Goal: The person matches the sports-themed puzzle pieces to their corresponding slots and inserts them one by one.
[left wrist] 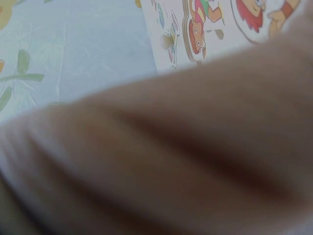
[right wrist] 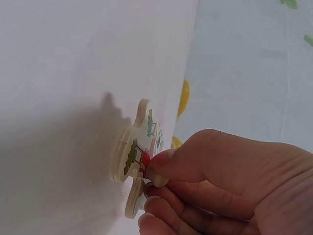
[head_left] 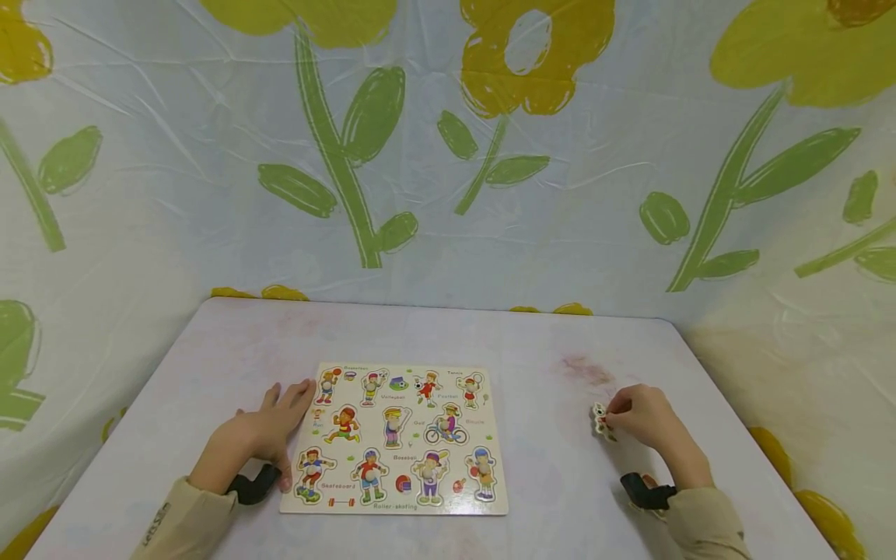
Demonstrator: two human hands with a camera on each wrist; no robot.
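In the head view my right hand [head_left: 647, 420] pinches a small wooden puzzle piece [head_left: 600, 422] near the right side of the table. The right wrist view shows the thumb and a finger gripping the round knob [right wrist: 157, 178] on the piece's printed face. That piece [right wrist: 131, 149] is tilted, and red and green show in its picture. My left hand [head_left: 262, 432] lies at the left edge of a wooden peg puzzle board [head_left: 483, 432], its fingers spread. The board carries rows of sports figures. In the left wrist view the hand [left wrist: 171, 137] is blurred and covers most of the board.
Another puzzle piece [head_left: 651, 509] lies partly hidden below my right wrist. Both wrists wear black cameras. A pale cloth covers the table [head_left: 539, 482], and a flower-printed curtain [head_left: 560, 249] hangs behind it and along its sides.
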